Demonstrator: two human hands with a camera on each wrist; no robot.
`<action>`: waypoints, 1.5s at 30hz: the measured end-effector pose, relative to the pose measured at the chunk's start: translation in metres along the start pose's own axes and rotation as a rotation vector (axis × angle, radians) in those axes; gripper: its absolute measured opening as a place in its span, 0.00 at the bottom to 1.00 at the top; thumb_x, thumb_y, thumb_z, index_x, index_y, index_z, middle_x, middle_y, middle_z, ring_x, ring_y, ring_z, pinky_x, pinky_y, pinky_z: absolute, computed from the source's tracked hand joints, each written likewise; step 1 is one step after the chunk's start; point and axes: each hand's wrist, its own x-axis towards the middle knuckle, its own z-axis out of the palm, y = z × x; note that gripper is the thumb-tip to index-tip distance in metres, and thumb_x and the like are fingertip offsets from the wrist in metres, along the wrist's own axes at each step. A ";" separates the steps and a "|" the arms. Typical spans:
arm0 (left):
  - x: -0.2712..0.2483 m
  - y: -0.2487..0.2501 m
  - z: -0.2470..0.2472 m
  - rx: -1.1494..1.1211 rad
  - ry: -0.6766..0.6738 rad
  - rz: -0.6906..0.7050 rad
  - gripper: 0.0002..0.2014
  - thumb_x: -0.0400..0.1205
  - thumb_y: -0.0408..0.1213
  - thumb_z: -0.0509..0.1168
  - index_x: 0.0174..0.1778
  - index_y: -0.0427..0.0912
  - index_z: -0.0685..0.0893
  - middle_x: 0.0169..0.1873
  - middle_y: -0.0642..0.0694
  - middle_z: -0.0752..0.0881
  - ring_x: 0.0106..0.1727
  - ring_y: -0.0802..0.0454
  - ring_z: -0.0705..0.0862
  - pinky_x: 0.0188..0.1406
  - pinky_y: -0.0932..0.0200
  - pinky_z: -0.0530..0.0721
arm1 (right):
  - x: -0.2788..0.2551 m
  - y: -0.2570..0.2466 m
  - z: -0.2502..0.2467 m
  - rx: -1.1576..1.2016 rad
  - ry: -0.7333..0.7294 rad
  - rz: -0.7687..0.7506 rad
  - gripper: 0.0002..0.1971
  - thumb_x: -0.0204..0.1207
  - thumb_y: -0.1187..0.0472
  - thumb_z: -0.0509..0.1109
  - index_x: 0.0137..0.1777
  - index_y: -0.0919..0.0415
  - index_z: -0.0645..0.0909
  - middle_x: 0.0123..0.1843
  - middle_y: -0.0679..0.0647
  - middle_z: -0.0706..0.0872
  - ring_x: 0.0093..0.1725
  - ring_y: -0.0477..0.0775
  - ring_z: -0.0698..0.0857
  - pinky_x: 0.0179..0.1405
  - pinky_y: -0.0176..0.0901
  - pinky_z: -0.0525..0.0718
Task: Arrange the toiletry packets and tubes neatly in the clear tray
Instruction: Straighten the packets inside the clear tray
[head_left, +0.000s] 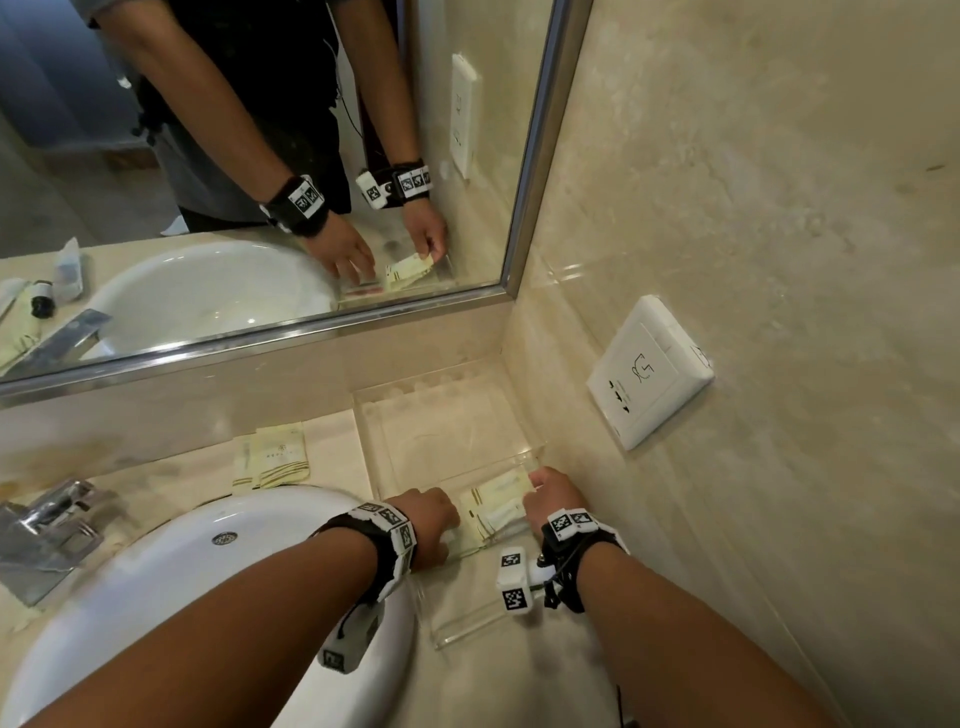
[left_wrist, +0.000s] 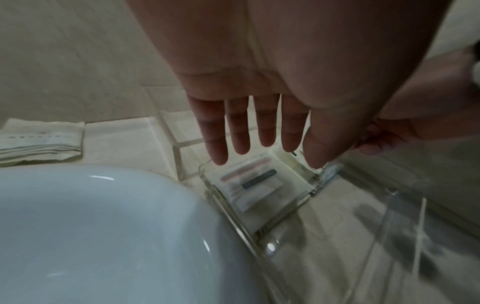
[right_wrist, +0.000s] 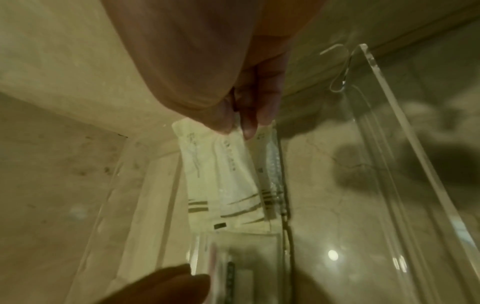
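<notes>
Packets going into the clear tray (head_left: 519, 447) in the desk's right corner. Right hand (head_left: 553, 496) pinching the far end of the cream packets (head_left: 493, 506), thumb and fingertips (right_wrist: 249, 127) clamped on the fanned bundle, which lies inside the tray's near section. Left hand (head_left: 428, 525) released, fingers (left_wrist: 239, 125) straight and spread over a clear-wrapped packet (left_wrist: 255, 183) at 9 o'clock of the cream ones.

Best to square the bundle edges before letting go (stripes all at one end), sliding it flush against the tray wall. Keep the left palm flat to stop the clear packet skating. Judged early in the task: more cream packets (head_left: 272, 457) wait on the desk at 10 o'clock of the tray, beside the basin (head_left: 156, 597). Tubes visible only in the mirror (head_left: 249, 156).
</notes>
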 end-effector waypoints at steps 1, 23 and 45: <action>0.002 0.003 0.004 0.018 -0.007 0.018 0.25 0.82 0.47 0.63 0.76 0.52 0.73 0.79 0.50 0.67 0.74 0.42 0.72 0.70 0.49 0.75 | 0.001 0.001 0.001 -0.021 0.001 0.002 0.24 0.81 0.67 0.59 0.75 0.51 0.77 0.68 0.53 0.86 0.58 0.58 0.88 0.55 0.46 0.87; 0.033 0.023 0.019 0.213 -0.098 0.129 0.30 0.77 0.41 0.64 0.78 0.62 0.70 0.85 0.52 0.50 0.79 0.41 0.61 0.65 0.43 0.80 | -0.021 0.028 0.042 -0.355 0.012 -0.234 0.31 0.77 0.50 0.69 0.80 0.38 0.67 0.86 0.52 0.59 0.84 0.58 0.61 0.79 0.54 0.68; -0.024 -0.048 0.002 -0.068 0.230 -0.104 0.23 0.81 0.47 0.62 0.73 0.51 0.76 0.75 0.47 0.70 0.71 0.41 0.73 0.65 0.45 0.79 | -0.042 -0.039 0.047 -0.308 0.107 -0.407 0.29 0.76 0.48 0.68 0.79 0.39 0.70 0.87 0.44 0.58 0.85 0.53 0.58 0.79 0.51 0.71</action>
